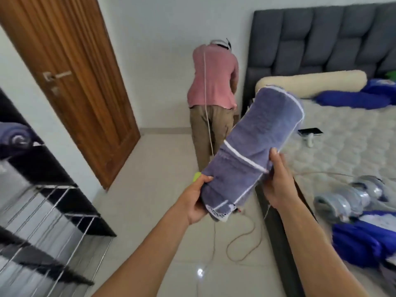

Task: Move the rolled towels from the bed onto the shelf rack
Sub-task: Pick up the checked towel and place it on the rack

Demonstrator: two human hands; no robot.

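A purple-grey rolled towel [255,146] with white stripes hangs in the air over the floor, between the bed and the rack. My left hand [197,198] grips its near lower end from the left. My right hand [278,181] holds the same towel on its right side. The shelf rack [53,206] with wire shelves and black frame stands at the left. One rolled purple towel [15,133] lies on its top level. On the bed [342,151] at the right lie a grey rolled towel [351,198] and blue towels [364,243].
Another person in a pink shirt [212,82] bends over beside the grey headboard. A wooden door [70,78] is at the back left. Cables [242,243] trail over the tiled floor. A phone [310,131], a cream bolster [310,82] and blue cloth [353,99] lie on the bed.
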